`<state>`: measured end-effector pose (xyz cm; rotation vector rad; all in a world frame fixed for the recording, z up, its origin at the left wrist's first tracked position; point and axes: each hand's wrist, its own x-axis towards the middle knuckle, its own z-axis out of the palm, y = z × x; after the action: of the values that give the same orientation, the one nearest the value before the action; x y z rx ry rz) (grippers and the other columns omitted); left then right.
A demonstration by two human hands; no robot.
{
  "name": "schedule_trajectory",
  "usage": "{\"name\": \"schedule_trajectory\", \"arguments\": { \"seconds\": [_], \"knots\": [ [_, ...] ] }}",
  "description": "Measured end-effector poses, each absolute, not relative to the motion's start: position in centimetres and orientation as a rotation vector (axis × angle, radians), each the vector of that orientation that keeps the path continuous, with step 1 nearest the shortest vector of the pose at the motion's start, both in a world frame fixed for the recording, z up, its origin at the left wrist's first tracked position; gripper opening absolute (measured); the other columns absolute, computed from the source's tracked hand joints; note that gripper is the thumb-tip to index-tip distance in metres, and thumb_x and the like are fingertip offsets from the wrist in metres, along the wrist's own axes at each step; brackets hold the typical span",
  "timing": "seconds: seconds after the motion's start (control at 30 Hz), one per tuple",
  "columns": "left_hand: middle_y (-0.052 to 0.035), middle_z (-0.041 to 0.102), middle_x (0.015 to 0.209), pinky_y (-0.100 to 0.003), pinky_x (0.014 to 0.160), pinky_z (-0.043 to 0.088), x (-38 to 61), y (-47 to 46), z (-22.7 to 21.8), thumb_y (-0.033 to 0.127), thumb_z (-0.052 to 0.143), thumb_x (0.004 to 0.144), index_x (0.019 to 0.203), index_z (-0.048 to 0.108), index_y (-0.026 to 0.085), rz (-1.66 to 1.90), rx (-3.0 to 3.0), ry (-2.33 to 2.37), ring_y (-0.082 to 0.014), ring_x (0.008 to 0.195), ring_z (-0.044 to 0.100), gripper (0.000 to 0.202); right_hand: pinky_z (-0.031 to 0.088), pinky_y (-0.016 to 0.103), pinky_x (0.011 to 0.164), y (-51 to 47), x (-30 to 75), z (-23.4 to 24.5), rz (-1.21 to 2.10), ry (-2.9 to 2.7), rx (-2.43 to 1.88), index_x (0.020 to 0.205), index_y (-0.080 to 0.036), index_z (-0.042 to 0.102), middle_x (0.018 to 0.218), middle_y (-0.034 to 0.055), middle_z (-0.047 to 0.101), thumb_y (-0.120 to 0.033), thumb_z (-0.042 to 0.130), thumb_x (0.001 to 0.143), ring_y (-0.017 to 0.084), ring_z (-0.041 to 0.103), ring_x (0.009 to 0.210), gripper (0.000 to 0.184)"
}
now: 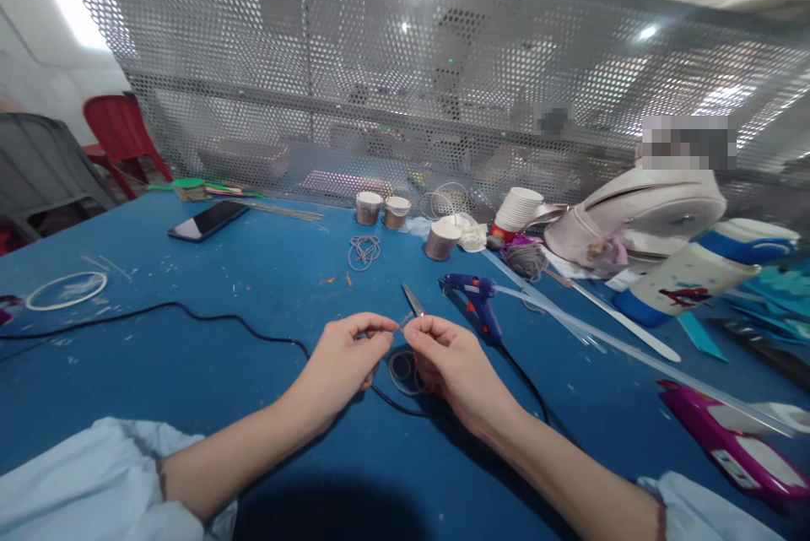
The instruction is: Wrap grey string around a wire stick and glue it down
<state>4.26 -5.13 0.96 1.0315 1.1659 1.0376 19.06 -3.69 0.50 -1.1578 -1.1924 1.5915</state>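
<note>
We have a thin cord (406, 321) pinched between left hand (354, 355) and right hand (454, 359), fingertips close, near the scissors (413, 300). Three cups (442, 240) look wrapped; cord work looks unfinished.

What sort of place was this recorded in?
Probably a craft workspace, perhaps a shared workshop: the blue table holds a glue gun, a ball of grey yarn and a stack of white cups. Whether it is a business or a classroom, I cannot tell.
</note>
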Motion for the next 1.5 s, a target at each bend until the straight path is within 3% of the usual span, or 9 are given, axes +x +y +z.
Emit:
{"name": "schedule_trajectory", "arguments": {
  "seconds": [0.37, 0.57, 0.77, 0.93, 1.07, 1.27, 1.5],
  "knots": [
    [0.0101, 0.036, 0.042, -0.018, 0.035, 0.022, 4.2, -5.1, 0.6, 0.034, 0.059, 0.072, 0.088, 0.062, 0.015, 1.078, 1.068, 1.169, -0.0055, 0.035, 0.031, 0.025, 0.012, 0.021, 0.04, -3.7, 19.0, 0.6, 1.616, -1.191, -1.16, 0.072, -0.018, 0.056, 0.047, -0.0108, 0.031, -0.044, 0.074, 0.066, 0.004, 0.019, 0.041, 0.032],
    [0.0099, 0.037, 0.044, -0.018, 0.035, 0.025, 4.1, -5.0, 0.7, 0.03, 0.058, 0.072, 0.087, 0.062, 0.016, 1.097, 1.089, 1.211, -0.0056, 0.035, 0.033, 0.021, 0.022, 0.022, 0.041, -3.9, 19.1, 1.1, 1.446, -1.432, -1.232, 0.075, -0.018, 0.059, 0.054, -0.0071, 0.044, -0.039, 0.068, 0.072, 0.005, 0.029, 0.042, 0.023],
    [0.0088, 0.04, 0.046, -0.018, 0.037, 0.026, 4.2, -5.0, 0.7, 0.028, 0.057, 0.073, 0.085, 0.063, 0.016, 1.099, 1.15, 1.261, -0.0058, 0.037, 0.035, 0.019, 0.04, 0.027, 0.058, -4.3, 19.7, 1.6, 0.723, -2.03, -1.141, 0.077, -0.019, 0.063, 0.067, 0.0009, 0.053, -0.026, 0.049, 0.088, 0.013, 0.05, 0.06, 0.019],
    [0.0086, 0.039, 0.045, -0.019, 0.04, 0.027, 4.2, -5.1, 0.7, 0.027, 0.056, 0.073, 0.083, 0.065, 0.015, 1.105, 1.199, 1.281, -0.0064, 0.039, 0.033, 0.018, 0.042, 0.027, 0.064, -4.3, 20.2, 1.6, -0.047, -2.359, -0.932, 0.087, -0.016, 0.067, 0.076, 0.0082, 0.061, -0.018, 0.044, 0.091, 0.016, 0.055, 0.068, 0.024],
    [0.0074, 0.042, 0.047, -0.021, 0.043, 0.029, 4.2, -5.2, 0.8, 0.025, 0.055, 0.072, 0.082, 0.067, 0.015, 1.089, 1.314, 1.313, -0.0073, 0.042, 0.033, 0.018, 0.041, 0.026, 0.063, -3.6, 20.2, 2.5, -0.314, -2.386, -0.842, 0.081, -0.017, 0.068, 0.071, 0.006, 0.062, -0.017, 0.047, 0.091, 0.014, 0.053, 0.066, 0.023],
    [0.001, 0.058, 0.066, -0.023, 0.054, 0.038, 4.1, -5.2, 0.7, 0.017, 0.053, 0.07, 0.079, 0.07, 0.016, 1.138, 1.505, 1.307, -0.0101, 0.055, 0.046, 0.019, 0.04, 0.027, 0.061, -2.5, 20.3, 3.7, -0.178, -2.395, -0.805, 0.081, -0.015, 0.068, 0.075, 0.0065, 0.062, -0.019, 0.049, 0.091, 0.015, 0.05, 0.068, 0.022],
    [0.0004, 0.057, 0.067, -0.024, 0.06, 0.038, 3.9, -5.2, 0.5, 0.013, 0.054, 0.072, 0.075, 0.07, 0.017, 1.124, 1.663, 1.262, -0.011, 0.061, 0.049, 0.016, 0.043, 0.029, 0.072, -2.4, 20.6, 4.5, 0.321, -2.356, -1.012, 0.071, -0.018, 0.066, 0.069, 0.0006, 0.06, -0.015, 0.058, 0.085, 0.014, 0.054, 0.072, 0.016]
  ]
}}
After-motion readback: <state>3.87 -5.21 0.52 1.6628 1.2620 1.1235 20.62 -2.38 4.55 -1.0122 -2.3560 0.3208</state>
